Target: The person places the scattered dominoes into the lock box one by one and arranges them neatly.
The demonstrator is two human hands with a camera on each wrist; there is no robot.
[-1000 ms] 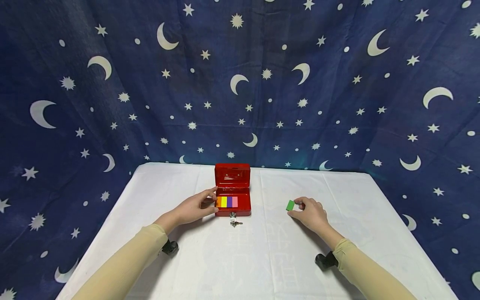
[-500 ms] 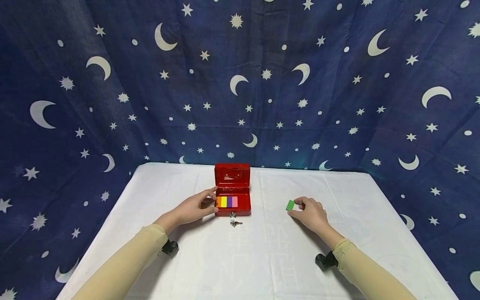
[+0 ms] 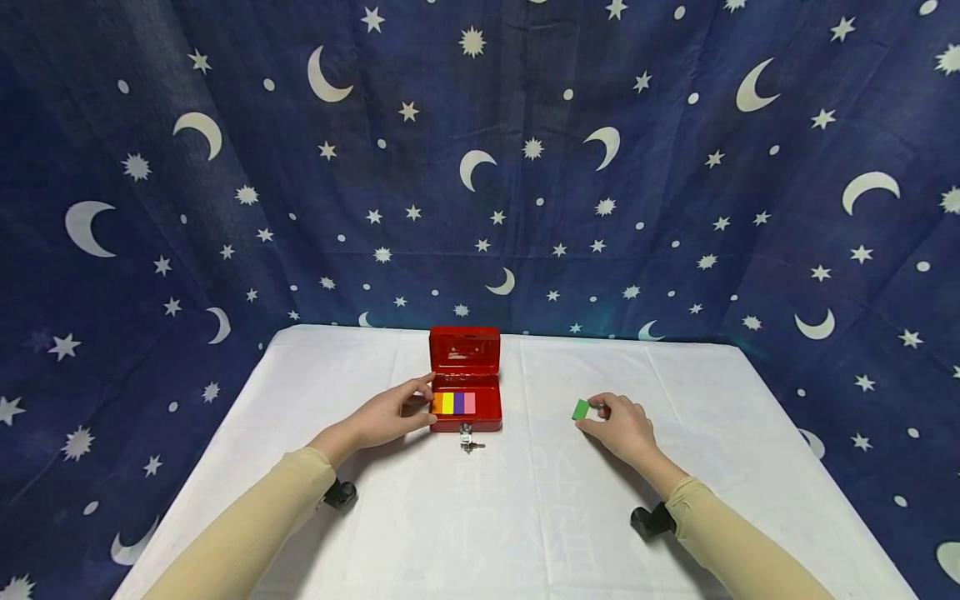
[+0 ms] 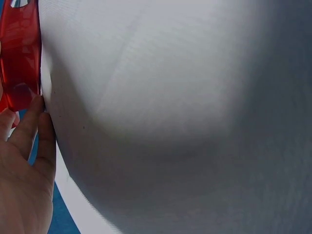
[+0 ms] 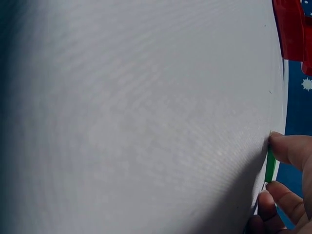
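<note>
A red metal cash box (image 3: pixel 490 403) stands with its lid (image 3: pixel 465 350) raised near the back middle of the table. Inside, on its left, lie an orange block (image 3: pixel 437 403), a yellow block (image 3: pixel 447 403), a purple block (image 3: pixel 459 403) and a pink block (image 3: pixel 469 403), side by side. My left hand (image 3: pixel 386 414) rests against the box's left side, thumb toward the front, fingers fairly straight in the left wrist view. Off to the right, my right hand (image 3: pixel 622 427) pinches a green block (image 3: pixel 581 410) by its ends between thumb and finger, flat on the cloth.
Keys (image 3: pixel 472 447) hang from the latch (image 3: pixel 466 432) at the box's front. A white cloth (image 3: pixel 525 517) covers the table, and a dark blue curtain (image 3: pixel 420 175) with moons and stars closes off the back and sides. Black wrist cameras (image 3: pixel 651 522) sit under the forearms.
</note>
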